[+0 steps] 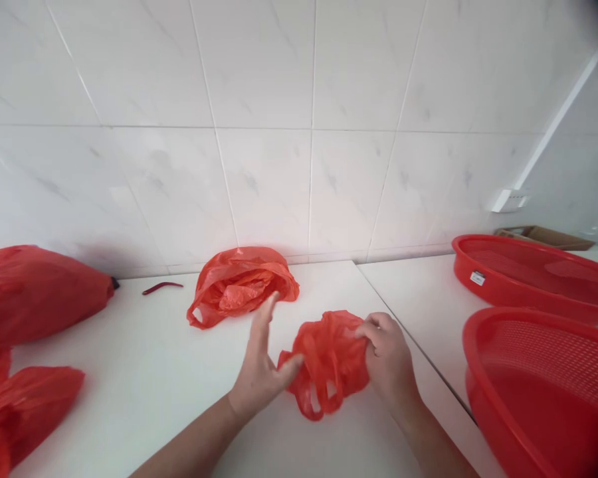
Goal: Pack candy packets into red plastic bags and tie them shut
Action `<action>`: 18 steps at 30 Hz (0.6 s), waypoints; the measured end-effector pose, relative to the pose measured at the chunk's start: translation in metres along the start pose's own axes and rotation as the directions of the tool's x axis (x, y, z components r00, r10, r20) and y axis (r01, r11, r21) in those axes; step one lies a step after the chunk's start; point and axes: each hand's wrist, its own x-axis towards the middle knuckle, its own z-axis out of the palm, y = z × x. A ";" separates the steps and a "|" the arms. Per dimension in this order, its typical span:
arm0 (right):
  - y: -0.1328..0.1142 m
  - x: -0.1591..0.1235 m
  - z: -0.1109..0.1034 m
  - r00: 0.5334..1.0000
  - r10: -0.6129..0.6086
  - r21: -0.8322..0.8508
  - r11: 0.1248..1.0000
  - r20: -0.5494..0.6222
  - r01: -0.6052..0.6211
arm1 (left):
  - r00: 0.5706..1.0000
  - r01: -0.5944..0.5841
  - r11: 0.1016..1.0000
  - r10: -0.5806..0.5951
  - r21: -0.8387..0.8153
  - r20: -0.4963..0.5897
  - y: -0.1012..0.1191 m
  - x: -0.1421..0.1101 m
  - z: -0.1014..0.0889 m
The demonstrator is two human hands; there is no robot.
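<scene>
A crumpled red plastic bag [329,352] with its loop handles toward me lies over the white table in front of me. My right hand [389,352] pinches the bag's right edge between thumb and fingers. On the other side, my left hand [265,362] is open, fingers raised and thumb stretched out at the bag's left edge; whether the thumb touches the plastic I cannot tell. Behind my left hand, a second red plastic bag [244,285] rests against the wall side, its mouth gaping and more red plastic bunched inside.
Two red mesh-sided baskets [493,398] stand at the right, near a cardboard tray [543,236]. Full red bags [44,292] lie at the far left, with a thin dark-red curved piece [162,287] beside them. A tiled wall [264,179] closes off the white table [144,372].
</scene>
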 end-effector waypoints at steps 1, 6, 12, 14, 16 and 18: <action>-0.001 -0.001 0.001 0.999 -0.046 -0.018 0.999 0.005 0.046 | 0.994 -0.058 0.998 0.057 0.008 0.097 0.002 -0.002 0.002; 0.006 0.001 0.006 0.976 -0.201 -0.020 0.979 0.089 0.203 | 0.937 0.255 0.956 -0.207 -0.146 0.283 -0.001 -0.006 0.015; 0.035 0.011 -0.002 0.994 0.110 -0.092 0.990 -0.012 -0.110 | 0.871 0.451 0.795 -0.492 -0.406 0.003 -0.020 0.006 0.007; 0.035 0.011 -0.007 0.997 0.062 -0.149 0.986 -0.045 -0.068 | 0.837 0.457 0.732 -0.546 -0.505 -0.036 -0.022 0.009 0.003; 0.027 0.009 -0.010 0.994 0.010 -0.135 0.991 -0.105 -0.024 | 0.813 0.458 0.677 -0.581 -0.575 -0.036 -0.022 0.010 0.002; 0.011 0.004 -0.011 0.977 -0.003 -0.049 0.999 -0.214 -0.008 | 0.817 0.448 0.666 -0.576 -0.596 -0.029 -0.020 0.009 0.003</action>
